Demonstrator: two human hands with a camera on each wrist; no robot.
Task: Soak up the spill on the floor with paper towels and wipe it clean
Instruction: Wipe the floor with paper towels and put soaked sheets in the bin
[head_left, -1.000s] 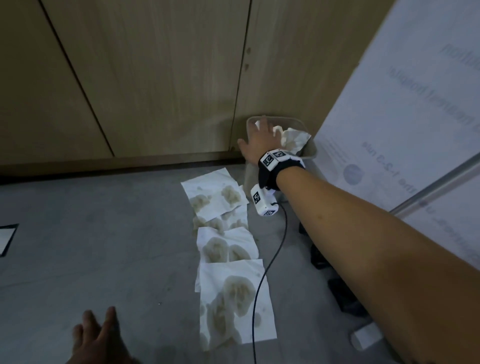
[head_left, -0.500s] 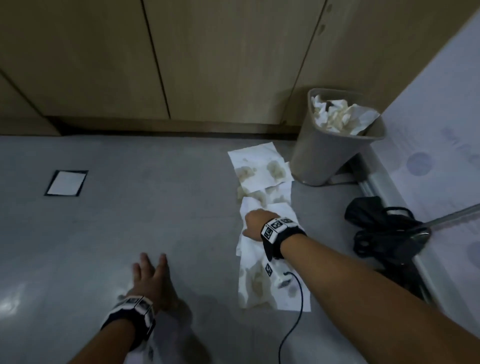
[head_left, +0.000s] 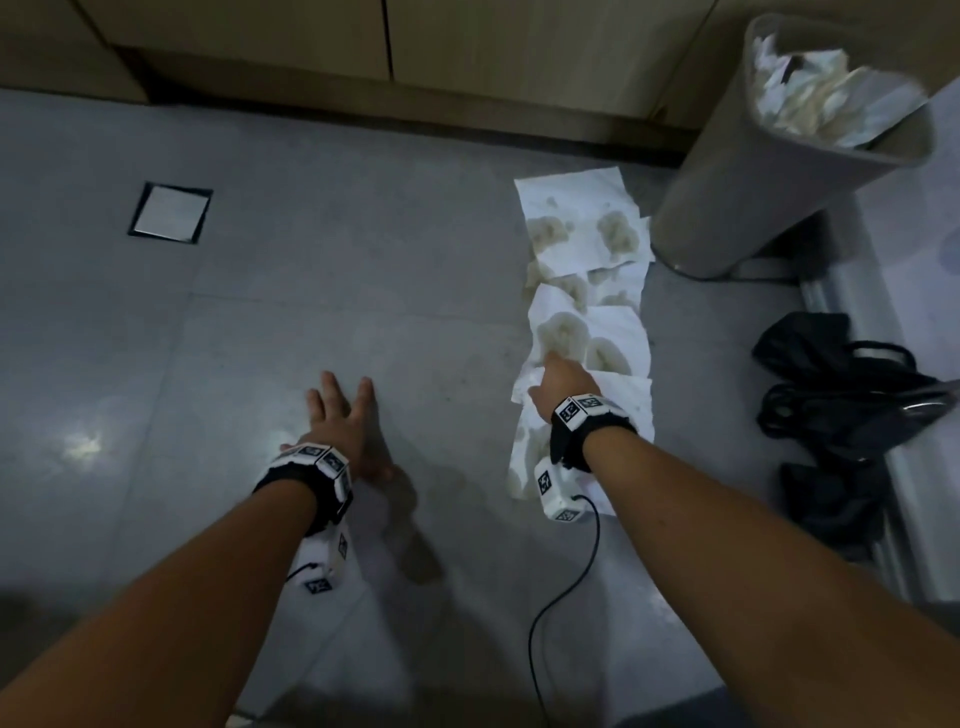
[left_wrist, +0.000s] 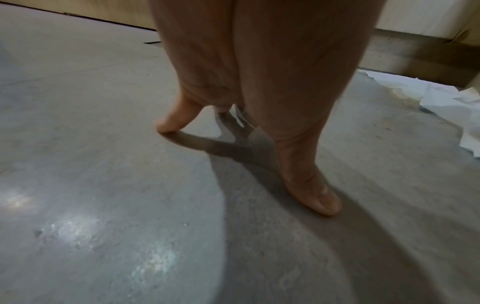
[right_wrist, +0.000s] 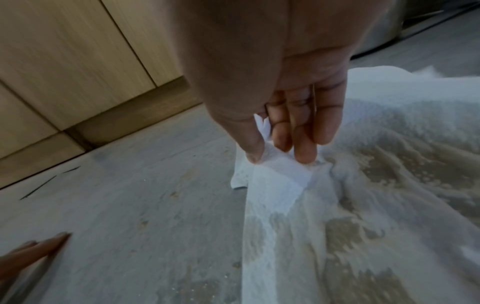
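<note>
Several white paper towels (head_left: 587, 291) lie in a row on the grey floor (head_left: 363, 291), blotched with brown soaked patches. My right hand (head_left: 558, 379) is down on the near towels; in the right wrist view its thumb and fingers (right_wrist: 283, 142) pinch a lifted corner of a paper towel (right_wrist: 278, 181). My left hand (head_left: 343, 415) is spread flat on the bare floor to the left of the towels, its fingertips (left_wrist: 168, 125) touching the floor and holding nothing.
A grey waste bin (head_left: 779, 171) stuffed with used towels stands just right of the far towels. Black bags (head_left: 841, 395) lie by a metal rail on the right. Wooden cabinets (head_left: 311, 47) line the back. A square floor hatch (head_left: 170, 212) sits at left.
My right hand came back from the waste bin, where it left a crumpled towel, down to the towels on the floor and took a corner. The left hand slid forward on the floor.
</note>
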